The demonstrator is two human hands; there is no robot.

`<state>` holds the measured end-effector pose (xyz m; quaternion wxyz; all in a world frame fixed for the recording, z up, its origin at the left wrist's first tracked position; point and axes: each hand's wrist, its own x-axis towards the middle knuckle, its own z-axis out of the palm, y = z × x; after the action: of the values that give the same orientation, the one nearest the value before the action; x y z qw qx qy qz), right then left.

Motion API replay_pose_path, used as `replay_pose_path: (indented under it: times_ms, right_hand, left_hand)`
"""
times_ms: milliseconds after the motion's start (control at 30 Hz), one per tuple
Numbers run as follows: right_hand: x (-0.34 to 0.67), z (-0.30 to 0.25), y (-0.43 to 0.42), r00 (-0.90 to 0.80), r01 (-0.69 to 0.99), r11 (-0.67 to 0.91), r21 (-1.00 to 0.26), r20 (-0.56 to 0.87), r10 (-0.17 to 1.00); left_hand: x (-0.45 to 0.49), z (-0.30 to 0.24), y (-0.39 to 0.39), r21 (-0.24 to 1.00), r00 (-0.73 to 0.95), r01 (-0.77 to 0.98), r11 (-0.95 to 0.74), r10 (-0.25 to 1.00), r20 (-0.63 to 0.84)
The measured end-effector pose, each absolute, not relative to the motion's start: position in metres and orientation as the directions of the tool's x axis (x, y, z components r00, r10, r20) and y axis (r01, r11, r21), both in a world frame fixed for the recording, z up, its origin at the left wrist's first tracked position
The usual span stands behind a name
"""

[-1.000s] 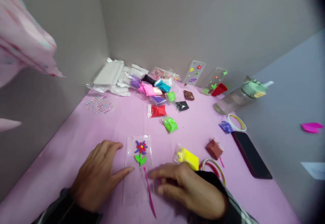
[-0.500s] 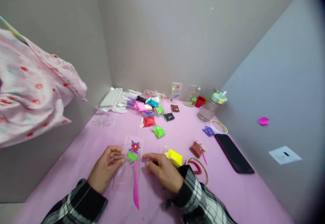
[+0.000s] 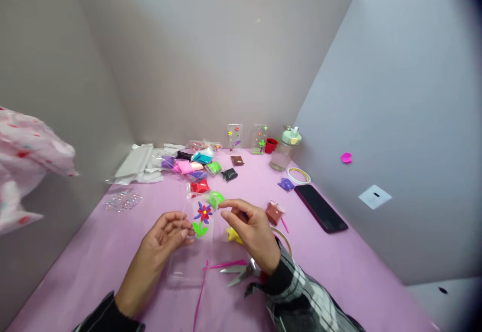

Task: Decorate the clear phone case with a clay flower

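Note:
My left hand (image 3: pixel 161 244) grips the left edge of a clear phone case (image 3: pixel 186 269), thumb in front. The case is tilted up toward me. On its upper part sits a clay flower (image 3: pixel 204 212) with purple and red petals, a yellow centre and green leaves. My right hand (image 3: pixel 252 226) hovers just right of the flower, thumb and forefinger slightly apart, nothing visible between them. Below that hand lie scissors (image 3: pixel 241 271) with parted blades, their handles partly hidden. One pink modelling tool (image 3: pixel 228 264) points at the scissors; another thin pink tool (image 3: pixel 200 297) lies under the case's lower end.
Yellow clay (image 3: pixel 234 235) is partly behind my right hand. Packets of coloured clay (image 3: pixel 199 186) lie farther back. A brown packet (image 3: pixel 274 212), tape roll (image 3: pixel 299 175), phone (image 3: pixel 320 209) and bottle (image 3: pixel 282 153) stand rightward. Decorated cases (image 3: pixel 235 137) lean on the wall. Rhinestones (image 3: pixel 123 201) lie left.
The case has been raised and tilted up in my left hand, apart from the pink tool that overlapped it. My right hand has moved up beside the flower, uncovering the scissors. The view has shifted right.

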<state>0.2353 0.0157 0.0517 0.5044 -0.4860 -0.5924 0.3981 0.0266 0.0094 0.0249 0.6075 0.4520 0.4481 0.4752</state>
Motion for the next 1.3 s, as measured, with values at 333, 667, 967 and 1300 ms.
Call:
replay_pose_path:
  times_ms: [333, 667, 967, 1300]
  right_hand:
    - [0.233, 0.039, 0.021, -0.173, 0.402, 0.408, -0.820, 0.369, 0.913]
    - [0.234, 0.042, 0.020, -0.231, 0.486, 0.430, -0.761, 0.363, 0.903]
    - [0.234, 0.046, 0.019, -0.284, 0.539, 0.473, -0.697, 0.378, 0.881]
    - [0.234, 0.046, 0.018, -0.302, 0.527, 0.500, -0.688, 0.398, 0.866]
  left_hand:
    - [0.018, 0.019, 0.011, 0.981, 0.203, -0.095, 0.169, 0.968, -0.147]
    - [0.016, 0.024, 0.008, 0.983, 0.194, -0.087, 0.161, 0.971, -0.142]
    - [0.016, 0.026, 0.008, 0.983, 0.220, -0.067, 0.169, 0.964, -0.150]
    - [0.016, 0.027, 0.008, 0.978, 0.231, -0.082, 0.190, 0.959, -0.166]
